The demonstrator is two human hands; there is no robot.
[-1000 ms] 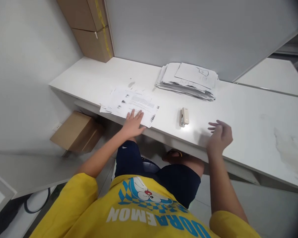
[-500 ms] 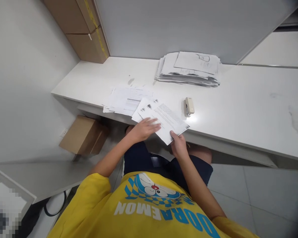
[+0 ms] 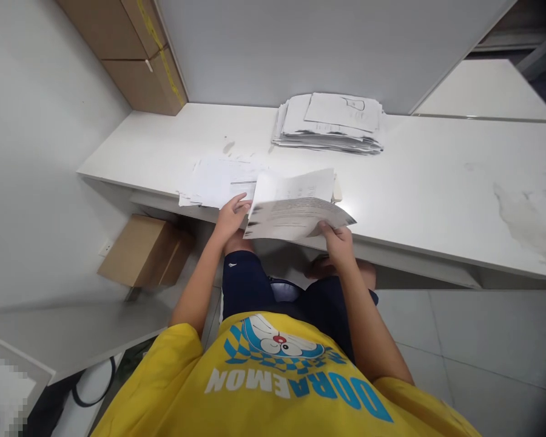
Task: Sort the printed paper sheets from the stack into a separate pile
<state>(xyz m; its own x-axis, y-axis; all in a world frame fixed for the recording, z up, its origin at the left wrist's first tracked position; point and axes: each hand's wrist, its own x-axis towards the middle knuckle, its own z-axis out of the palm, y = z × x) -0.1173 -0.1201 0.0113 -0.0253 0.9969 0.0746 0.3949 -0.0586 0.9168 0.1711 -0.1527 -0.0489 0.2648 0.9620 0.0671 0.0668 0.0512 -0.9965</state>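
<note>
Printed sheets of paper (image 3: 291,217) are raised over the front edge of the desk, their near sheet bowed. My right hand (image 3: 339,243) pinches them at the lower right corner, thumb on top. Just off their left edge is my left hand (image 3: 233,217), open with its fingers apart, over the near edge of a loose spread of papers (image 3: 213,182) on the desk. Behind the raised sheets, a cream stapler (image 3: 337,188) shows only in part.
A thick stack of papers (image 3: 327,124) lies at the back of the white desk (image 3: 437,182), against the grey partition. Cardboard boxes (image 3: 141,79) stand at the back left corner. Another cardboard box (image 3: 134,249) sits below the desk's left end.
My left hand has come off the sheets and moved left. The right hand has lifted and turned the sheets, which now partly cover the stapler. The view has shifted slightly right.
</note>
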